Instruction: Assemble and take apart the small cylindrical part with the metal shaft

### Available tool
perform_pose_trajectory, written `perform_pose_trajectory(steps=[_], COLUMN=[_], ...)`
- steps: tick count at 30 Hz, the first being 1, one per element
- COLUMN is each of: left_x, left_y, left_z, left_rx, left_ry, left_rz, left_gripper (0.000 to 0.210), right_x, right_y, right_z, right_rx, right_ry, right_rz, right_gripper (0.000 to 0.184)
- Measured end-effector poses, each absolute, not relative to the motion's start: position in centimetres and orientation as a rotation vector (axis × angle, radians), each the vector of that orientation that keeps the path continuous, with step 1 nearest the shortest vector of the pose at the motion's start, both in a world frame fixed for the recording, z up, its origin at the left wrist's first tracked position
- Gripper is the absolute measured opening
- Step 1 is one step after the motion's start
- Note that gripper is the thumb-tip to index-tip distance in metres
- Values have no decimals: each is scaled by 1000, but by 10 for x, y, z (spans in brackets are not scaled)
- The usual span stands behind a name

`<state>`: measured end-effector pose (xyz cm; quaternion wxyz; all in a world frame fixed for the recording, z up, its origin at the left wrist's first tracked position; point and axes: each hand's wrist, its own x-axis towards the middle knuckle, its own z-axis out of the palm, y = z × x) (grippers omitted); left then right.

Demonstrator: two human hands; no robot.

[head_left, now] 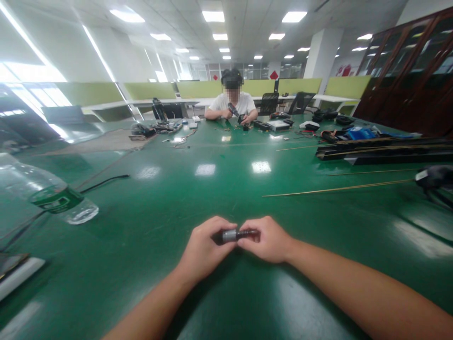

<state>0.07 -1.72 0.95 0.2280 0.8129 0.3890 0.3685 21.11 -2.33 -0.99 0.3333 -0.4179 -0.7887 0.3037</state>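
Observation:
My left hand (208, 243) is closed around the left end of a small cylindrical part (229, 235), dark at that end with a silver-grey band. From its right side runs a thin, dark, ribbed shaft (245, 233), pinched between the thumb and fingers of my right hand (267, 240). The part lies level, just above the green tabletop near its front. Whether shaft and cylinder are one piece or two meeting end to end, I cannot tell. My fingers hide both ends.
A clear plastic bottle (58, 193) with a green label is at left, near a black cable (106, 183). Thin brass-coloured rods (336, 188) and black rails (382, 150) lie at right. Across the green table (170, 189), a person (231, 101) holds a power tool (233, 110) among scattered parts.

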Motion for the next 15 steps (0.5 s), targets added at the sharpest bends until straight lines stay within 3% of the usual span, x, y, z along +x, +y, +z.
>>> perform_pose_trajectory(steps=[15], left_x=[-1], left_y=[-17], left_z=[11], left_rx=[2258], left_ry=[1082], left_rz=[1005], left_gripper=[21], right_x=[212], right_y=[-21], right_z=[-7], right_rx=[-1050], right_ry=[-2064], right_rz=[784], right_gripper=[14])
